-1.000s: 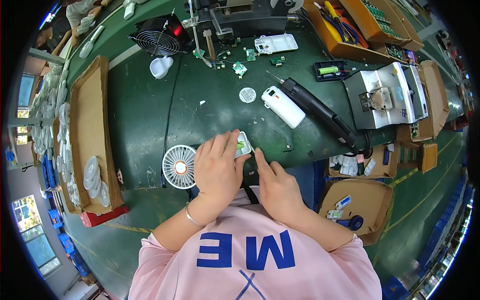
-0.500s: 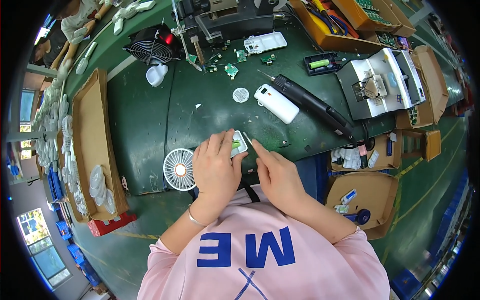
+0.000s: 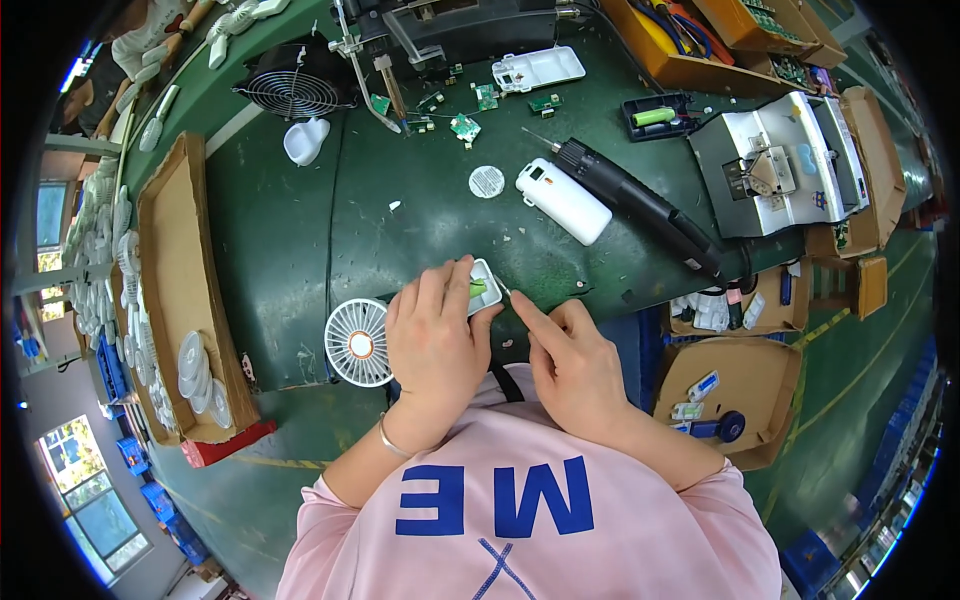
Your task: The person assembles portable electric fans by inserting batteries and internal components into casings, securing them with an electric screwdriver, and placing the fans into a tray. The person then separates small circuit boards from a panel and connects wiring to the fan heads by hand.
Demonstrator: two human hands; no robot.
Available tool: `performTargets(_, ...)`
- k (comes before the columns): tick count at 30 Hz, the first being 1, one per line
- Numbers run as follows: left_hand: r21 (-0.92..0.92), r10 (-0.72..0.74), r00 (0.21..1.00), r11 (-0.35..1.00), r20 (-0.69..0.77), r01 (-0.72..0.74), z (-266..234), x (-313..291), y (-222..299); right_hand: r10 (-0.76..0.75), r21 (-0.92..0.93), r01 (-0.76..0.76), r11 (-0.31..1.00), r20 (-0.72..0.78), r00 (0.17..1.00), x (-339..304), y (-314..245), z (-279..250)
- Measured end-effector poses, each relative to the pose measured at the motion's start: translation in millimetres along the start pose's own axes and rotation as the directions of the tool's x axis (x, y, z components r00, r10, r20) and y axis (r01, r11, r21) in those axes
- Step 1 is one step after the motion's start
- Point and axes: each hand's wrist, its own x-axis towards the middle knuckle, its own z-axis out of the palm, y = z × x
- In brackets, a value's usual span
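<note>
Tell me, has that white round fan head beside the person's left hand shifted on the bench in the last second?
No. The white round fan head lies at the same spot on the green bench edge, just left of the left hand; only the camera moved.

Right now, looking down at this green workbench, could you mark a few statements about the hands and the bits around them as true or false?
1. The left hand holds a small white housing with a green part inside. True.
2. The right hand grips the black power tool. False: the tool lies on the bench, beyond the hands; the right hand's forefinger points at the housing.
3. A round white fan grille lies just left of the left hand. True.
4. The white oblong case lies inside a cardboard box. False: it lies on the green bench beside the black tool.
5. The left wrist wears a thin bracelet. True.
</note>
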Motion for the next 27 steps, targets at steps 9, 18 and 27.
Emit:
performTargets(9, 0.016, 0.000, 1.000, 1.000, 0.006, 0.000, 1.0, 0.2, 0.2, 0.023, -0.034, -0.022, 0.999, 0.023, 0.999, 1.9, 1.3, 2.1)
performTargets(18, 0.011, -0.003, 1.000, 1.000, 0.030, 0.003, -0.6, 2.3, 0.4, 0.069, -0.046, -0.067, 0.997, 0.028, 0.997, 1.9, -0.6, -1.4)
performTargets(27, 0.030, 0.008, 1.000, 1.000, 0.022, -0.008, 1.8, 1.3, -1.4, 0.033, -0.070, -0.031, 0.997, 0.038, 0.999, -0.1, -0.1, 0.3)
